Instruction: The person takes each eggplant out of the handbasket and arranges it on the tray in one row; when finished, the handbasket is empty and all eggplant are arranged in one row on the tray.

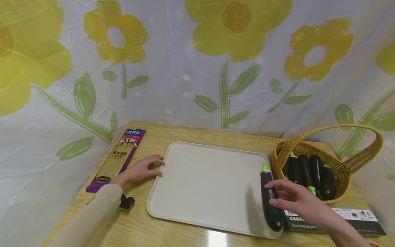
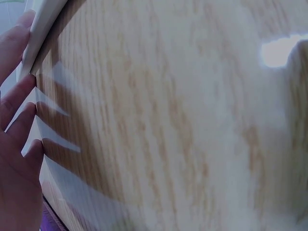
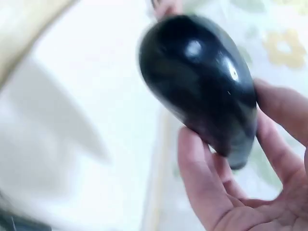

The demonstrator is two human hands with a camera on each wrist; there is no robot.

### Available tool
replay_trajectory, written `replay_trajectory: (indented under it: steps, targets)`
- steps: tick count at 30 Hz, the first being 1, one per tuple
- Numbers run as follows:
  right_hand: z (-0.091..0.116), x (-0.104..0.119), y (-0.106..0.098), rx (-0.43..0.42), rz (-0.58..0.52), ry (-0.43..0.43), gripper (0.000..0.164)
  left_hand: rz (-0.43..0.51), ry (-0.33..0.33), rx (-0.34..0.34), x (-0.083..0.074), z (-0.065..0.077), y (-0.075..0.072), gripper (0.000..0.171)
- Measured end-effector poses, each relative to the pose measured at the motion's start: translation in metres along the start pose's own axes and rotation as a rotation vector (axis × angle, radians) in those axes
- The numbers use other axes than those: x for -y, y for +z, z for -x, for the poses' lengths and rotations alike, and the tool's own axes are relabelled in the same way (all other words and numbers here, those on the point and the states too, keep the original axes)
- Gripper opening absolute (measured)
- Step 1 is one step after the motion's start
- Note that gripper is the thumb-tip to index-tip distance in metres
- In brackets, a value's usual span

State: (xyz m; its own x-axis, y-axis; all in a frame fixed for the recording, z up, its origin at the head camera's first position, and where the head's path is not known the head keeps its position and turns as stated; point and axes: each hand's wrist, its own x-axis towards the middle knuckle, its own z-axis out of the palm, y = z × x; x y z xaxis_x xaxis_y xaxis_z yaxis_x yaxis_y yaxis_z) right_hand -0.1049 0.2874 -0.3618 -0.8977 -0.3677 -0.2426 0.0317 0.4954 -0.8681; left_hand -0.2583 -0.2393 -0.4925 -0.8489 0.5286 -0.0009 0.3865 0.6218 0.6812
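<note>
My right hand (image 1: pixel 297 199) holds a dark purple eggplant (image 1: pixel 271 206) with a green cap over the right side of a cream tray (image 1: pixel 210 185). In the right wrist view, the thumb and fingers are around the narrower part of the eggplant (image 3: pixel 197 77), whose rounded end faces the camera. My left hand (image 1: pixel 145 169) touches the left edge of the tray. Its extended fingers reach the tray's rim (image 2: pixel 43 33) in the left wrist view.
Right of the tray stands a wicker basket (image 1: pixel 344 192) with several eggplants (image 1: pixel 305 168). Below it lies a black box (image 1: pixel 355 224) marked "Blackpepper". A pasta packet (image 1: pixel 118 156) lies on the wooden table (image 1: pixel 197 132) at left. A flowered curtain (image 1: pixel 172 82) hangs behind.
</note>
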Motion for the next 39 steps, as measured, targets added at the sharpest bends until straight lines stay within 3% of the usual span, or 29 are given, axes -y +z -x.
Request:
replay_trajectory:
  steps: [7,14,20,23,29,34,39]
  targets:
    - [-0.046,0.006,0.053,0.084,-0.054,-0.073,0.037,0.01,0.0,0.0,0.002,-0.001,0.0,0.037]
    - [-0.11,0.009,0.11,0.117,-0.065,-0.129,0.037,0.006,-0.003,0.007,0.003,-0.002,0.001,0.039]
    - [-0.162,0.019,0.148,0.056,0.09,-0.194,0.037,0.0,0.001,0.016,-0.001,-0.002,-0.001,0.04]
    - [-0.182,0.026,0.158,0.025,0.162,-0.218,0.037,-0.001,-0.002,0.016,-0.002,-0.002,-0.002,0.04]
    - [-0.214,0.036,0.167,0.0,0.165,-0.18,0.04,-0.004,0.007,0.019,-0.002,-0.003,-0.003,0.04]
    - [-0.225,0.042,0.172,-0.045,0.151,-0.15,0.04,-0.007,-0.008,0.023,-0.003,-0.003,-0.003,0.039]
    - [-0.23,0.043,0.175,-0.032,0.134,-0.129,0.038,-0.015,-0.02,0.029,-0.004,-0.001,-0.003,0.039]
